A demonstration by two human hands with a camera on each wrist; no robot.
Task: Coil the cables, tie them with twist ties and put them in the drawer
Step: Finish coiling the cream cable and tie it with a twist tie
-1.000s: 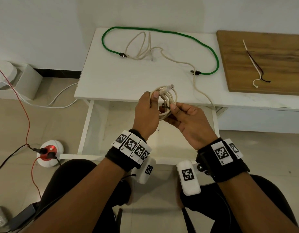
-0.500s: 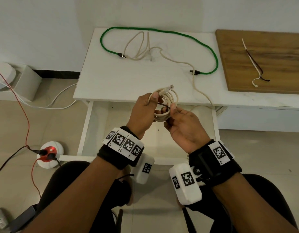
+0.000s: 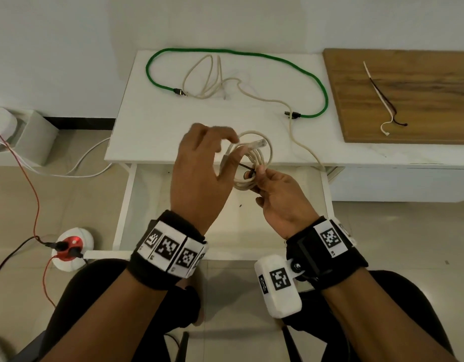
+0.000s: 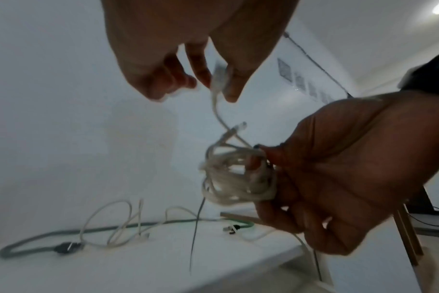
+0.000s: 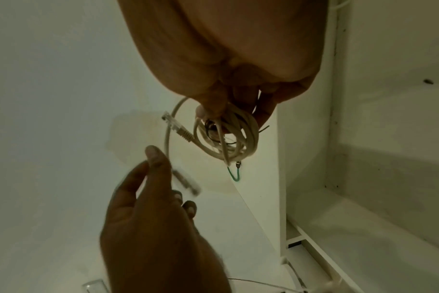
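Note:
A cream cable coil (image 3: 269, 152) hangs above the table's front edge, in front of the open drawer (image 3: 126, 205). My right hand (image 3: 257, 173) grips the coil (image 5: 248, 138) at its right side, with a black twist tie (image 3: 245, 166) running across the loops. My left hand (image 3: 231, 150) is raised just left of the coil (image 4: 228, 178) and pinches one plug end of that cable between thumb and finger (image 4: 229, 83). The other plug (image 3: 259, 143) sticks out of the coil's top. A green cable (image 3: 251, 52) and a loose cream cable (image 3: 207, 79) lie uncoiled on the white table (image 3: 152, 131).
A wooden board (image 3: 421, 74) on the right carries two more twist ties (image 3: 382, 97). The loose cream cable trails over the table's front edge at the right. On the floor at the left are a round socket (image 3: 71, 246), red and white wires and a grey box.
My left hand has let go of the coil's left side, lifted and spread, and now pinches only the plug end. My right hand now holds the coil alone.

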